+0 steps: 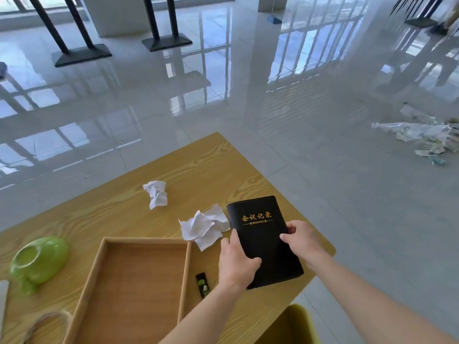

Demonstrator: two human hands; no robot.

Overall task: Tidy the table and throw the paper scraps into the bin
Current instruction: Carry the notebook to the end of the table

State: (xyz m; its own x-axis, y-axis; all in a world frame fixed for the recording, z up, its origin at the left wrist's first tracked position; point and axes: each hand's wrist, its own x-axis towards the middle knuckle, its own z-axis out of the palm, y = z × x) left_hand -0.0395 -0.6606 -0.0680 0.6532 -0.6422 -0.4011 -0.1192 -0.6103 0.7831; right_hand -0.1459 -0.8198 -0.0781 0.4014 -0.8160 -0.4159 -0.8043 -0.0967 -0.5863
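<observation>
Can't ID small black-green item [202, 285] in tray's [146, 240] narrow compartment: too small. Lose tray's near end, twine loop [47, 319] and yellow object [293, 324] at bottom edge; can't tell bin from chair. Lose white thing [3, 301] at left edge. Can't see part of notebook's [258, 234] left edge under left hand [236, 264]. Can't make out paper litter [422, 137] on floor, cropped at right edge.

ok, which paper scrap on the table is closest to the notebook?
The larger crumpled scrap, lying right beside the black notebook; the smaller scrap sits apart, farther back on the table.
</observation>
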